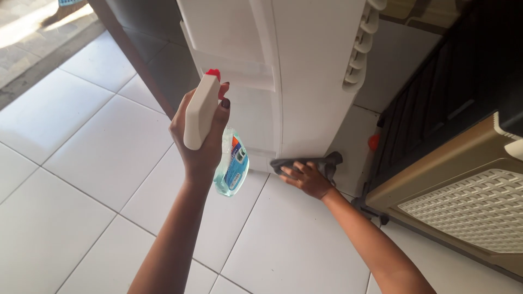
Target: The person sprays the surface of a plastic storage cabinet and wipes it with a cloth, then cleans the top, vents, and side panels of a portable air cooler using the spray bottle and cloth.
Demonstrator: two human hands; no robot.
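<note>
My left hand (201, 139) grips a clear spray bottle (231, 163) with a white trigger head and red nozzle, raised in front of a tall white plastic appliance (305, 76). The bottle holds pale blue liquid and carries a blue label. My right hand (306, 178) presses a dark grey cloth (313, 162) against the bottom edge of the white appliance, near the floor. The cloth is partly hidden under my fingers.
White floor tiles (81, 179) spread to the left and front. A dark brown cabinet (447, 92) and a tan plastic woven-pattern unit (463, 207) stand at the right. A small orange object (373, 142) sits between appliance and cabinet. A dark door frame (131, 54) runs at the upper left.
</note>
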